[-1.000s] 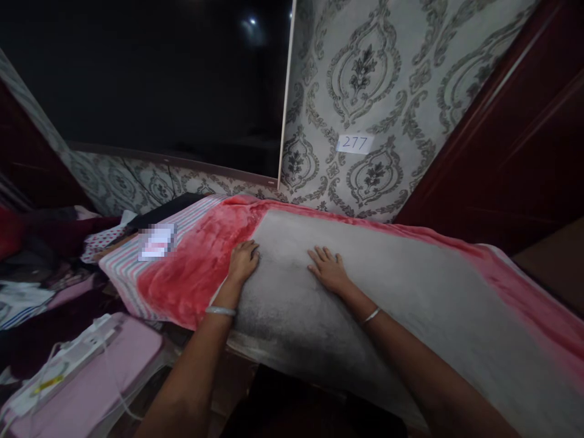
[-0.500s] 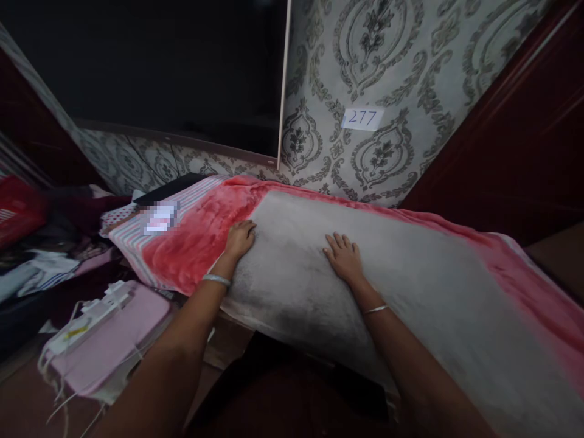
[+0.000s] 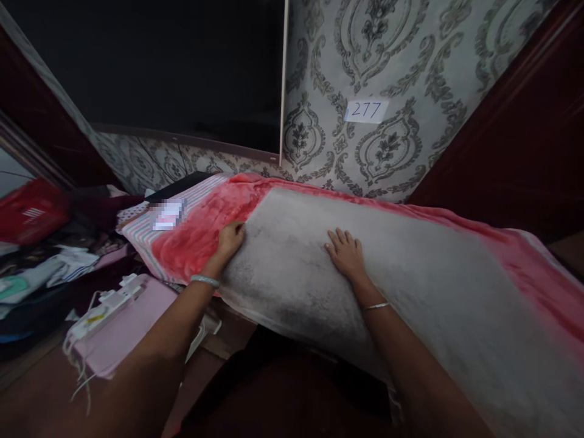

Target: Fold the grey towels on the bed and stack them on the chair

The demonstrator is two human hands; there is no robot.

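Note:
A long grey cloth [image 3: 292, 255] with a soft, short nap lies spread over a red plush blanket [image 3: 191, 234]. At the left edge of the cloth, my left hand [image 3: 230, 239] is closed, its fingers and thumb pinching that edge. My right hand [image 3: 345, 254] rests flat on the middle of the cloth, fingers spread and palm down. Red blanket shows along the far side and at both ends. The near edge of the cloth hangs toward my body.
Behind stands a wall with a large dark screen [image 3: 182, 67] and a paper marked 277 [image 3: 366, 111]. A small blurred item [image 3: 168, 215] lies on the blanket's striped border. To the left are a pink box [image 3: 123, 328] with a power strip [image 3: 107, 304], piled clothes [image 3: 68, 264] and a red bag [image 3: 31, 213].
My left hand has moved slightly left and its fingers have closed on the cloth's edge. My right hand stays flat in nearly the same spot. The view has shifted a little.

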